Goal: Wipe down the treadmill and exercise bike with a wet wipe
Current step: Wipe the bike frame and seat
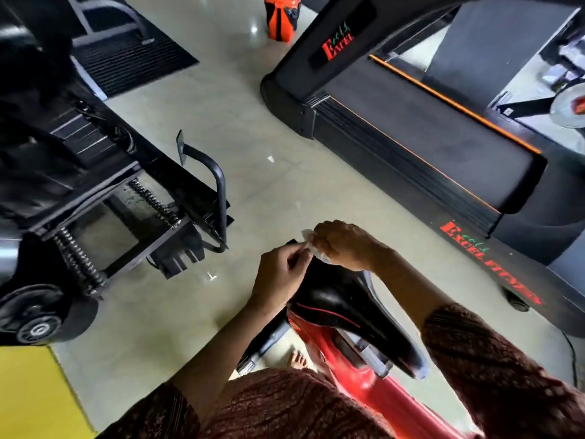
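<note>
Treadmill [427, 128] fills the far right, black with an orange stripe along its deck and red lettering on its upright and near end; across the pale floor [253, 122] on the left stands another black machine [79, 185] with springs and a wheel; a yellow mat [31, 391] lies in the near left corner. The exercise bike [348, 359], red-framed, is nearest, its black saddle [342, 299] just under the person's arms. Far off sits an orange and black bag [281, 17]; what is in it I cannot tell. The right hand [345, 245] is curled round a white wet wipe [308, 236], held just above the saddle's nose; the left hand [281, 274], fingers bent, pinches the wipe's edge between thumb and fingertips.
</note>
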Demonstrator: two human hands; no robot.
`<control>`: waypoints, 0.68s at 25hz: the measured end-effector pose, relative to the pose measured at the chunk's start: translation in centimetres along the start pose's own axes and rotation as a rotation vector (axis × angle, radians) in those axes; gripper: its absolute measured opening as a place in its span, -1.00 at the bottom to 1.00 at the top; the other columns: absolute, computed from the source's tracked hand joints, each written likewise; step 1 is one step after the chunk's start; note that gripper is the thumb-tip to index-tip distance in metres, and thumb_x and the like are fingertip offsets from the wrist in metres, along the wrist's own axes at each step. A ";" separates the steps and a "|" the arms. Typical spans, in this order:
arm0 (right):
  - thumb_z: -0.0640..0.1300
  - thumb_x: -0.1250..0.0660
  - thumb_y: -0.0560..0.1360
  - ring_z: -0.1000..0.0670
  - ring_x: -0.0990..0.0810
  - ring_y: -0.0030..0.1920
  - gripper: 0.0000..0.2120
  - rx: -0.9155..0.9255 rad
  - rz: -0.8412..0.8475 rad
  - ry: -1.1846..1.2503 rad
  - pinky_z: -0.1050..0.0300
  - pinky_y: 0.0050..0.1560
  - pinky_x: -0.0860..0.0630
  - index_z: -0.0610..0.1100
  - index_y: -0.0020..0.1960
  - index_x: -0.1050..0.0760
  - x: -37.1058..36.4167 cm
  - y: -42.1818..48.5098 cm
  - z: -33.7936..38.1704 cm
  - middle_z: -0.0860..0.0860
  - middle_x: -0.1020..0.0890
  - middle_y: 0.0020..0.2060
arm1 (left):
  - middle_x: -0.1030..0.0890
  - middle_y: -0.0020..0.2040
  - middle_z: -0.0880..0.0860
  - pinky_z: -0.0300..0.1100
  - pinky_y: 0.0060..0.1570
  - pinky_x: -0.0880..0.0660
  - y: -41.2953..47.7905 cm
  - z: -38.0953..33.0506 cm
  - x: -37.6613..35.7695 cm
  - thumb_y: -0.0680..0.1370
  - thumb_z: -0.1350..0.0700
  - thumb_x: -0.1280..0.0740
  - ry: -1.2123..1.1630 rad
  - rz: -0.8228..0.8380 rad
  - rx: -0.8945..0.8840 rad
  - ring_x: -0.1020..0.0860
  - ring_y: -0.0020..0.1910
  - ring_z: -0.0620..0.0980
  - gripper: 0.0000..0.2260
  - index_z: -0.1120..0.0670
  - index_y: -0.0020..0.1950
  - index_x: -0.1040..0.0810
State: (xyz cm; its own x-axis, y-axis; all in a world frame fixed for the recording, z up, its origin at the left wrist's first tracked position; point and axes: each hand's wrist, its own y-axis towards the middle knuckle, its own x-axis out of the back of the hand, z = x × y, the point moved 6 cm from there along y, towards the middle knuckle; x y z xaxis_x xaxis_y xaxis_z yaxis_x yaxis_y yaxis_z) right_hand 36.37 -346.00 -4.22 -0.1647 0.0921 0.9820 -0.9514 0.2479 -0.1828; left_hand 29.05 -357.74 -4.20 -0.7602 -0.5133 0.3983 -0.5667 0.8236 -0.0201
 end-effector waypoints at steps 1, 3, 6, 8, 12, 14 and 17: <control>0.03 0.04 0.64 -0.22 -0.55 0.02 -0.55 -0.034 -0.020 0.027 -0.09 -0.01 -0.52 -0.26 0.17 -0.47 -0.3 -0.3 -0.5 -0.21 -0.56 0.01 | -0.68 -0.01 0.11 -0.17 0.03 -0.54 0.2 -0.9 -0.8 0.52 0.10 -0.32 0.069 0.026 -0.083 -0.63 -0.02 -0.02 -0.75 0.20 0.10 -0.64; -0.10 -0.04 0.59 -0.31 -0.56 -0.14 -0.60 -0.139 -0.055 0.117 -0.12 -0.21 -0.57 -0.38 0.18 -0.46 -1.4 -1.7 -1.3 -0.32 -0.53 -0.07 | -0.65 0.12 0.08 -0.27 0.08 -0.47 0.4 -2.3 -2.6 0.53 0.17 -0.33 0.202 0.077 -0.202 -0.61 0.08 0.02 -0.75 0.18 0.19 -0.60; -0.31 -0.35 0.42 -0.29 -0.54 -0.34 -0.69 -0.329 -0.024 0.320 -0.04 -0.42 -0.55 -0.41 0.12 -0.42 -2.4 -4.8 -0.5 -0.32 -0.52 -0.21 | -0.51 0.32 0.14 -0.35 0.17 -0.33 0.6 -2.4 -4.5 0.57 0.13 -0.27 0.369 0.110 -0.219 -0.50 0.27 0.08 -0.67 0.18 0.32 -0.51; -0.28 -0.31 0.47 -0.40 -0.57 -0.20 -0.59 -0.391 0.018 0.340 -0.13 -0.27 -0.58 -0.37 0.25 -0.28 -3.4 -6.9 0.5 -0.42 -0.52 -0.04 | -0.48 0.35 0.18 -0.20 0.24 -0.39 0.4 -1.9 -4.8 0.57 0.01 -0.19 0.426 0.093 -0.231 -0.47 0.31 0.10 -0.60 0.17 0.34 -0.50; 0.02 0.19 0.64 -0.22 0.00 0.52 -0.42 -0.381 0.059 0.390 0.06 0.48 -0.03 -0.32 0.52 0.18 -2.8 -11.1 2.0 -0.25 0.21 0.50 | -0.53 0.29 0.20 -0.08 0.17 -0.47 -0.3 -1.4 -4.7 0.59 0.00 -0.15 0.542 0.026 -0.390 -0.53 0.24 0.13 -0.58 0.21 0.31 -0.52; -0.04 0.07 0.67 -0.16 -0.08 0.50 -0.44 -0.326 -0.061 0.407 0.20 0.42 -0.09 -0.28 0.53 0.19 -1.5 -9.7 1.7 -0.17 0.08 0.53 | -0.55 0.26 0.21 -0.10 0.20 -0.48 -0.5 -1.5 -4.8 0.59 0.02 -0.15 0.554 0.005 -0.409 -0.54 0.24 0.10 -0.58 0.26 0.30 -0.51; -0.04 -0.03 0.66 -0.20 -0.48 0.24 -0.56 -0.272 -0.137 0.420 0.00 0.21 -0.48 -0.31 0.41 -0.28 -0.7 -3.5 -0.8 -0.23 -0.43 0.29 | -0.58 0.22 0.22 -0.13 0.22 -0.45 -0.4 -1.5 -4.7 0.58 0.03 -0.16 0.567 0.001 -0.400 -0.56 0.20 0.10 -0.58 0.30 0.28 -0.51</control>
State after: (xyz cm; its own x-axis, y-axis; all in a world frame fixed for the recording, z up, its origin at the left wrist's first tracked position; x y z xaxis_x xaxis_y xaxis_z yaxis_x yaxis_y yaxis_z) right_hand 39.98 -346.15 -4.28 0.1287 0.4062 0.9047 -0.8457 0.5214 -0.1138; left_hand 33.32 -355.35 -4.69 -0.4153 -0.3970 0.8185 -0.3230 0.9055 0.2753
